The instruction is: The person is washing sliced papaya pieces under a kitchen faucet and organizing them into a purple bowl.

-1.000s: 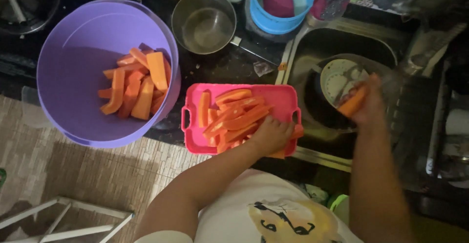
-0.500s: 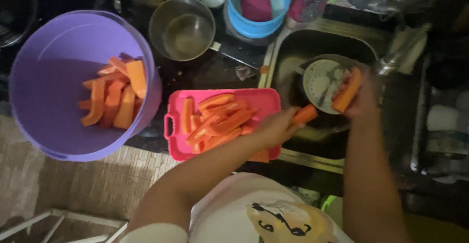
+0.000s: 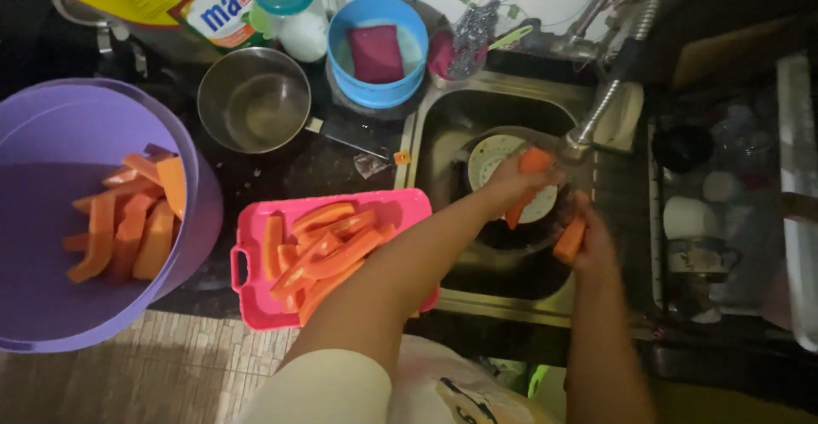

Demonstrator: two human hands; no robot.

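Left hand: the left hand point(image 3: 511, 187) is reaching from the lower middle of the view out over the sink point(image 3: 443, 134), forearm passing above the right end of the pink tray point(image 3: 256, 228); its fingers are grasping 1 orange slice point(image 3: 530, 168), held under the end of the tap point(image 3: 596, 117).
Right hand: the right hand point(image 3: 588, 241) is rising from the bottom edge, forearm nearly vertical in the view, wrist over the sink's right half; its fingers are clenching around a 2nd orange slice point(image 3: 569, 238), just beside and below the left hand.
Held slices: both are sitting above the round dark bowl point(image 3: 511, 236) in the sink, near each other but not touching.
Pink tray: it is lying on the dark worktop point(image 3: 281, 168) at the sink's left edge, carrying several more orange slices point(image 3: 324, 249).
Purple tub: the purple tub point(image 3: 51, 143) is standing at the far left, holding a heap of thicker orange pieces point(image 3: 128, 224).
Background: a steel pot point(image 3: 253, 100) and a blue bowl point(image 3: 377, 53) with a dark red sponge are standing behind the tray; a dish rack point(image 3: 724, 211) is sitting right of the sink.
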